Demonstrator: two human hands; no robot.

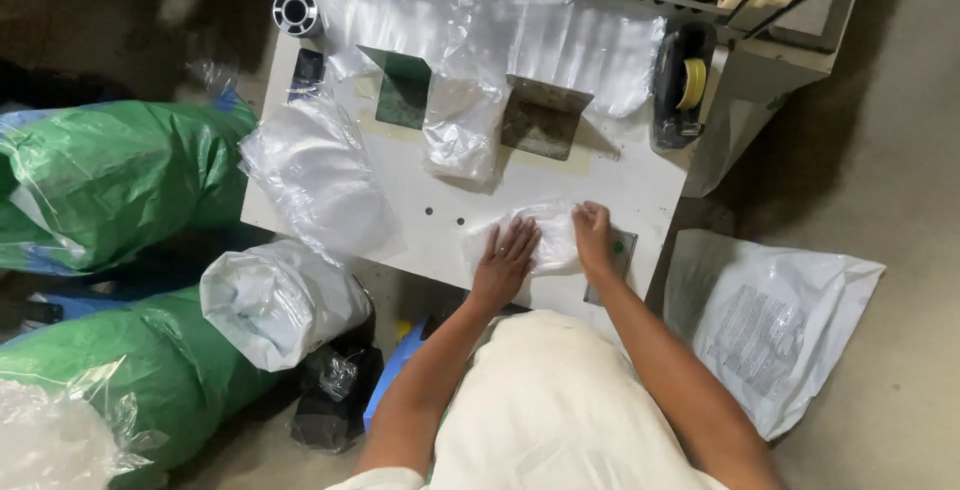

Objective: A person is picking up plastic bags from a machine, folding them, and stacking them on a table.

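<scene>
Small stack of clear bags (pixel 540 235) lies at near edge of white table (pixel 640 185). Left hand (pixel 507 255) is pressed flat, fingers spread; right hand (pixel 592 233) is curled, pinching stack's right edge. Edges best squared w/ even pressure. Bag stack (pixel 462 130) betw. metal guides, tape dispenser (pixel 683 85) & bag pile (pixel 315 175) crowd the top.

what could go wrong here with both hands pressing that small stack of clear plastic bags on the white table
1. The small stack of clear plastic bags under the left hand and right hand lies near the white table's front edge; slick film might slide off.
2. The larger pile of clear bags overhangs the table's left edge and could slip down toward the green woven sacks.
</scene>
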